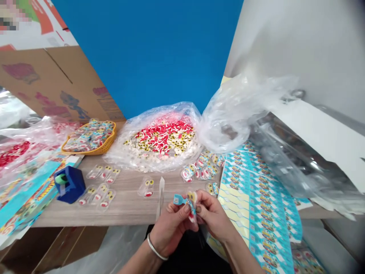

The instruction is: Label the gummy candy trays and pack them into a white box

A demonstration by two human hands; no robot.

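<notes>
Close to the table's front edge, my left hand [170, 230] and my right hand [212, 214] both pinch a small clear plastic candy pack [193, 219]. Yellow and red pieces show through it. A blue sticker label [179, 199] with a printed code square sticks out from the pack's left side, by my left thumb. Metal tweezers [161, 190] lie just left of my hands. Further left is a filled pack without a label [147, 187]. Sheets of blue stickers [261, 205] spread out to the right of my right hand, with some strips bare and yellowish.
A plastic bag [162, 139] of red, white and yellow candies lies open at the back. Finished packs [205, 167] pile beside it; others fill a yellow basket [110, 146]. A blue tape dispenser [70, 184] stands left, near unlabelled packs [99, 194]. Crumpled plastic [230, 114] is back right.
</notes>
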